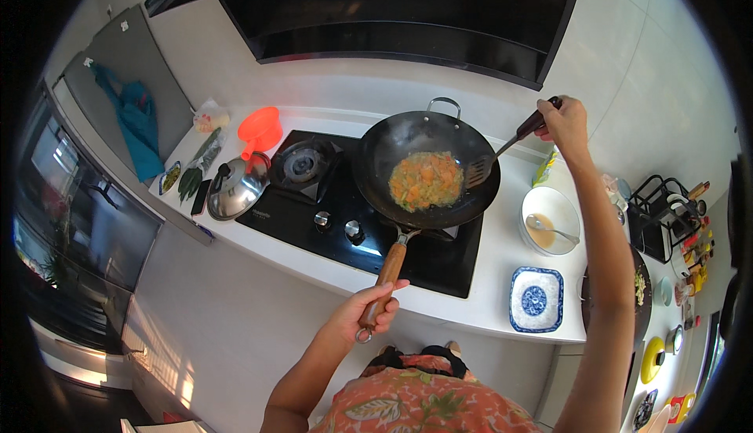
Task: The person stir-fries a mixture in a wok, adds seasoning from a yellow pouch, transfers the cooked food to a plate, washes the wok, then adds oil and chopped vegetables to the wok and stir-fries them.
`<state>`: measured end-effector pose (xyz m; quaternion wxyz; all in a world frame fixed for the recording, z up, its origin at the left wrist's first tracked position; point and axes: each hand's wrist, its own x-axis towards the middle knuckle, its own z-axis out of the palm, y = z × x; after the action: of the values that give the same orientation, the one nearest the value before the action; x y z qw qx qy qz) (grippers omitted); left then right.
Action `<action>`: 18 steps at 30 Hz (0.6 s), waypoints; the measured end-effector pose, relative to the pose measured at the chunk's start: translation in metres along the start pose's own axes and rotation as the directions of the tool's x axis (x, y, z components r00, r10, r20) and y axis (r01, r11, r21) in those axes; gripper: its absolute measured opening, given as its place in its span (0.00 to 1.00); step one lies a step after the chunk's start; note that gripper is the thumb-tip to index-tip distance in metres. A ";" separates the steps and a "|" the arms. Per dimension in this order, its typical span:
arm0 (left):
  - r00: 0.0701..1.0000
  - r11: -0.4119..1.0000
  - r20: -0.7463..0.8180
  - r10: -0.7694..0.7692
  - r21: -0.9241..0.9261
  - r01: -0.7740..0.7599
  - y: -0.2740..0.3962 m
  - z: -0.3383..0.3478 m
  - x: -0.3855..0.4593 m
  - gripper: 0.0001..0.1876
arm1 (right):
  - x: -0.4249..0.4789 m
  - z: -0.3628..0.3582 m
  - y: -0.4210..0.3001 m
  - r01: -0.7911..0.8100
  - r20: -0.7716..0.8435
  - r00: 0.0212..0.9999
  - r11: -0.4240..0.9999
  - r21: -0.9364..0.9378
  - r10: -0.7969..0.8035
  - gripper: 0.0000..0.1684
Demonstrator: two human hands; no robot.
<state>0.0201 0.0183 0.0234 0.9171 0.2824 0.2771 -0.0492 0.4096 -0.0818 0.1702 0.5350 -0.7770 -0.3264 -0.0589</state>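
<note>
A black wok [376,197] sits on the right burner of the gas hob, with orange chunks in a bubbling yellowish sauce [426,181] at its middle. My left hand [372,309] is closed around the wok's wooden handle [393,265]. Above the wok's right side, my right hand [562,121] grips the dark handle of a slotted metal turner [479,171], whose blade rests inside the wok at the food's right edge. To the right stand a white bowl [532,197] holding a beige liquid and a spoon [553,230], and a blue-and-white square dish [536,299].
Left of the bare left burner [302,165] lie a steel lid [238,189], a phone [201,197], green vegetables [191,181] and an orange ladle [260,130]. A black range hood [400,39] hangs above. Right are a dark pan [641,315], a black rack [653,227] and a yellow lid [652,360].
</note>
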 end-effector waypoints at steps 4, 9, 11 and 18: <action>0.999 0.999 0.031 -0.020 -0.035 0.022 -0.001 -0.005 0.007 0.24 | 0.003 0.031 0.036 -0.304 0.046 0.950 0.889 0.341 0.307 0.15; 0.998 0.996 0.056 -0.004 -0.087 0.009 -0.005 -0.012 0.006 0.23 | 0.008 0.027 0.011 -0.007 0.223 0.973 0.958 0.286 -0.059 0.14; 0.998 0.996 0.065 -0.004 -0.092 0.010 -0.005 -0.011 0.007 0.23 | 0.019 0.026 0.016 0.063 0.243 0.961 0.959 0.278 -0.134 0.13; 0.996 0.994 0.086 -0.013 -0.104 0.022 -0.007 -0.016 0.013 0.24 | 0.001 0.059 0.027 -0.022 0.365 0.923 0.931 0.364 -0.121 0.10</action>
<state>0.0215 0.0217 0.0020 0.9412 0.2292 0.2422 -0.0548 0.4108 -0.0360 0.1246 0.5930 -0.6533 -0.4492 0.1407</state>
